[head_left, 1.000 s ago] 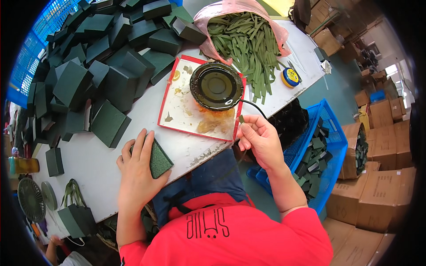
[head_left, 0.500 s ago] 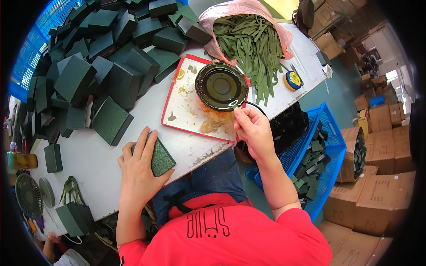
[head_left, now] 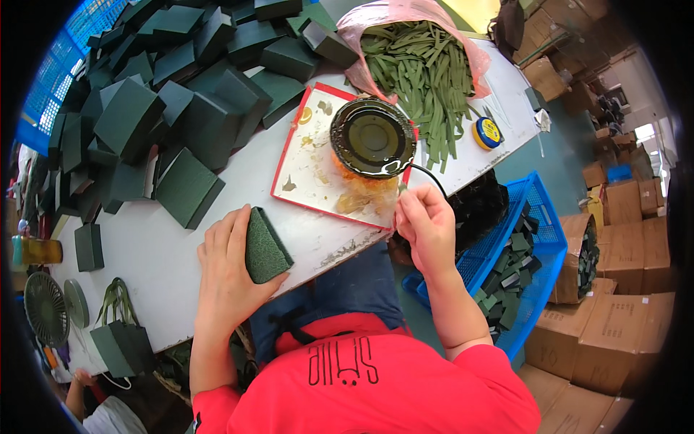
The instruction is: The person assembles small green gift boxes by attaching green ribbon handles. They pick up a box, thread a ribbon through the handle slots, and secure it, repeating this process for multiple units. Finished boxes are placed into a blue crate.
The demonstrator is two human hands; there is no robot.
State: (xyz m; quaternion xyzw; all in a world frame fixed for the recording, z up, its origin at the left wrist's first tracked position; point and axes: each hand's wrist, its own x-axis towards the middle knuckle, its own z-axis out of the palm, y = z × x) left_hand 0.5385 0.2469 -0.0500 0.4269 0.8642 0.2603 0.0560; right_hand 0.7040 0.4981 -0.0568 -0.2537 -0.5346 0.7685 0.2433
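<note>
My left hand [head_left: 233,262] is closed around a small dark green box [head_left: 266,247] with a textured surface, steadying it on the white table near the front edge. My right hand [head_left: 426,223] pinches a green ribbon strip [head_left: 402,189], of which only a small tip shows past the fingers. That hand hovers just below and right of a round black pan [head_left: 374,137] with a shiny, dark liquid-like inside. Beneath the pan lies a red-edged white board [head_left: 303,173], smeared with brownish residue.
A big heap of dark green boxes [head_left: 189,189] covers the far left. Behind the pan, a pink plastic bag [head_left: 473,69] spills green ribbon strips [head_left: 426,79]. A round yellow-and-blue tin [head_left: 488,133] sits at right. Beside the table is a blue crate [head_left: 538,267]. A fan [head_left: 48,307] stands left.
My right hand has drawn away from the pan's rim, down and slightly right, still pinching the strip. The small box in my left hand has tilted slightly.
</note>
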